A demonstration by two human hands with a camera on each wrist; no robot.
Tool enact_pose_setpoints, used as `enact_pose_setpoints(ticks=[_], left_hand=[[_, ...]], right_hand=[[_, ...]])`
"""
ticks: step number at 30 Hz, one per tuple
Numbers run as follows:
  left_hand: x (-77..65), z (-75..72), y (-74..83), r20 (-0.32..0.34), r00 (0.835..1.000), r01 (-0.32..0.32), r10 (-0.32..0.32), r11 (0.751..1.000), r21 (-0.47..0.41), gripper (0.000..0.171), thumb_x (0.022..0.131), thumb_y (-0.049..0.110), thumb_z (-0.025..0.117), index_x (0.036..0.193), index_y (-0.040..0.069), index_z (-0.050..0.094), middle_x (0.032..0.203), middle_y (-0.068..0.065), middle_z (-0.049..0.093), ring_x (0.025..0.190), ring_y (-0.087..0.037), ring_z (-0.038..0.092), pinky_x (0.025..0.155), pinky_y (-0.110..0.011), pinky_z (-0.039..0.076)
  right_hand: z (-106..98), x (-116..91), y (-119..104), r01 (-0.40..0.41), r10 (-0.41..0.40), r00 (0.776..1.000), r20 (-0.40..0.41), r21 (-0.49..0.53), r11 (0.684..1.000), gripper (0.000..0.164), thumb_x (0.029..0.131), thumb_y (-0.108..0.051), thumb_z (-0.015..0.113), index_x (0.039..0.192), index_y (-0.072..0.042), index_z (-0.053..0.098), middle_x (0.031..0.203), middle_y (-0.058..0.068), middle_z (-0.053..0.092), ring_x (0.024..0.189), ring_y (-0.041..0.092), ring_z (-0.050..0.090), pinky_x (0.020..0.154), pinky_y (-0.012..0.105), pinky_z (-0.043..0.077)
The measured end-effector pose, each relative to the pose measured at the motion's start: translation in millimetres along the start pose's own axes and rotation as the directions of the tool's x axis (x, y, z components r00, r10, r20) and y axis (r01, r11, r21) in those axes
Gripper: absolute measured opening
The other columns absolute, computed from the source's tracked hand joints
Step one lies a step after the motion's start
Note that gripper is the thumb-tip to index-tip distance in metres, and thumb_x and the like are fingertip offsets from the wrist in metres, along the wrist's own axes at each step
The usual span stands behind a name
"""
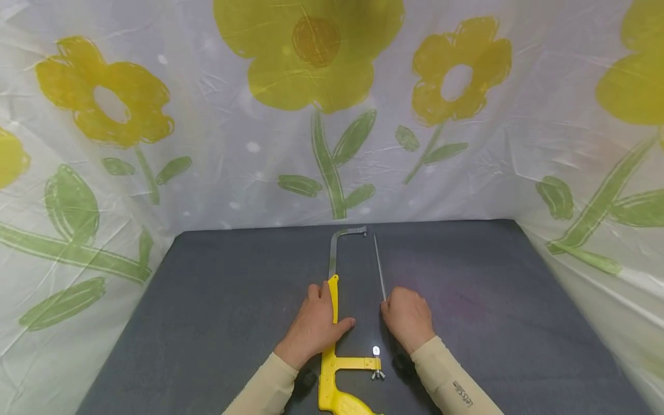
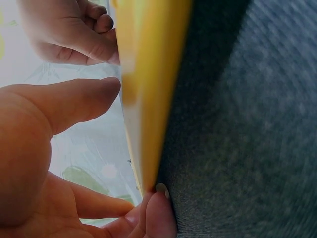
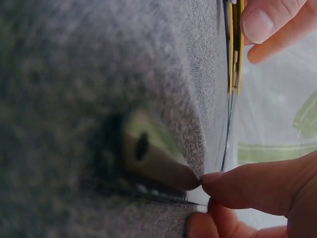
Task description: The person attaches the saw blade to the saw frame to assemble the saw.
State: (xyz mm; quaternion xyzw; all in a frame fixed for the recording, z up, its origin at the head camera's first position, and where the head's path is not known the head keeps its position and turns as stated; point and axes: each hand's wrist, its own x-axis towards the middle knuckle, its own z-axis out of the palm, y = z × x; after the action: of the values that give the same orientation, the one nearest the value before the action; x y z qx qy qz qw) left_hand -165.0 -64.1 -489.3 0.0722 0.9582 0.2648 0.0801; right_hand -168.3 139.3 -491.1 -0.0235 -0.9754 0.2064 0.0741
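Note:
A yellow hacksaw frame [image 1: 328,369] without a blade across it lies lengthwise on the dark surface, its handle cut off by the bottom edge of the head view. My left hand [image 1: 317,323] holds the middle of the frame. In the left wrist view, the fingertips [image 2: 161,213] curl at the edge of the yellow bar [image 2: 148,99] and the thumb points at its side. To the right, my right hand [image 1: 408,317] pinches a thin hacksaw blade [image 1: 380,265] near its lower part. The blade points away, roughly parallel to the frame.
A wing nut [image 1: 378,374] sits on the frame's near arm. The frame's silver far arm [image 1: 355,230] bends right. The dark grey tabletop [image 1: 228,300] meets a flower-printed plastic curtain [image 1: 233,173] at the back and sides.

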Motion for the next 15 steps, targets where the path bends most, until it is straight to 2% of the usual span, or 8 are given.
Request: enact_pose_setpoints(ticks=[8, 15], left_hand=[[-0.2, 0.3, -1.1, -0.004, 1.0, -0.017, 0.017, 1.0, -0.003, 0.107, 0.083, 0.048, 0.079, 0.157, -0.006, 0.024, 0.128, -0.021, 0.042, 0.082, -0.019, 0.048, 0.067, -0.029, 0.049], [-0.2, -0.9, -0.7, -0.004, 1.0, -0.023, 0.023, 1.0, -0.006, 0.106, 0.083, 0.047, 0.079, 0.157, -0.006, 0.024, 0.13, -0.023, 0.042, 0.083, -0.02, 0.049, 0.068, -0.031, 0.051]], right_hand=[[-0.8, -0.1, 0.0, -0.067, 0.068, 0.997, 0.044, -0.027, 0.997, 0.04, 0.087, -0.024, 0.071, 0.053, -0.014, 0.052, 0.054, 0.005, 0.053, 0.052, 0.029, 0.057, 0.049, 0.048, 0.044], [-1.7, 1.3, -0.1, -0.089, 0.091, 0.992, 0.083, -0.024, 0.996, 0.04, 0.089, -0.026, 0.071, 0.054, -0.014, 0.054, 0.055, 0.004, 0.054, 0.053, 0.026, 0.056, 0.049, 0.044, 0.043]])
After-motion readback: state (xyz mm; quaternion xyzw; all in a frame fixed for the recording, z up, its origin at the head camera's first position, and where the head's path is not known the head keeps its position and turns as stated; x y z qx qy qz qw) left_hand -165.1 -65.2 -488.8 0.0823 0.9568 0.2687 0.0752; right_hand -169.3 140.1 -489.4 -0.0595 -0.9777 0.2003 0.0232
